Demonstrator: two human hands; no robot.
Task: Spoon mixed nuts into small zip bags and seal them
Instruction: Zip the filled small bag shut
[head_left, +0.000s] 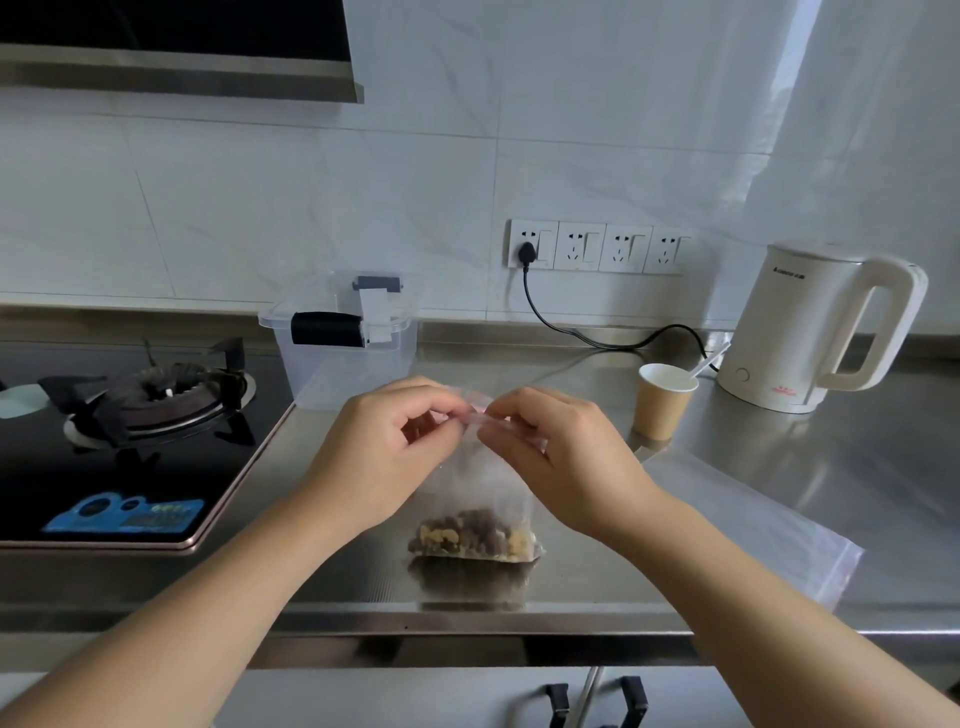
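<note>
Head view: left hand (387, 447) and right hand (553, 457) pinch the zip bag (478, 483) strip at twelve o'clock (nuts (470, 535) sag at six), likely to seal it.

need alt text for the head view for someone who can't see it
Left hand and right hand pinch the top strip of a small clear zip bag holding mixed nuts, upright on a steel counter. Behind stand a brown paper cup and a white kettle.
</note>
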